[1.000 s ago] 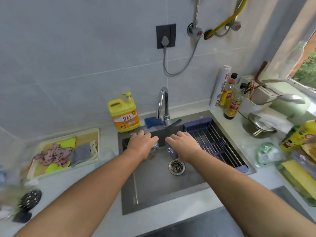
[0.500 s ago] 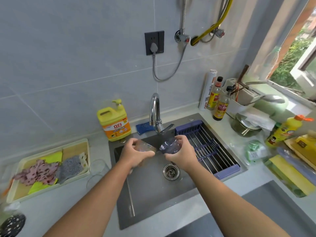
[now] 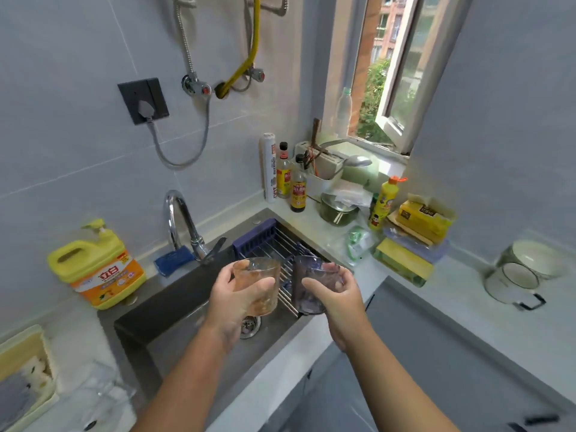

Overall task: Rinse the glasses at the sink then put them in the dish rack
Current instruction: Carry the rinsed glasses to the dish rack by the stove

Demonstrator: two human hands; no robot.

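Currently gripping an amber glass (image 3: 258, 275) in the left hand (image 3: 227, 307) and a purple glass (image 3: 307, 296) in the right hand (image 3: 339, 299), side by side above the sink (image 3: 174, 304).

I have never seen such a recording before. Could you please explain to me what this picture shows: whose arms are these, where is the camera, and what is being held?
There is no machine here. A person wears one wide-angle camera on the head. It looks forward and down, so you see the person's own two arms from above.

The left hand has a brownish glass in its grip. The right hand has a purplish glass. Both glasses are held with their open ends up, above the sink.

A wire dish rack with blue ends sits in the right part of the sink. Behind the sink are the faucet and a yellow detergent jug on the counter.
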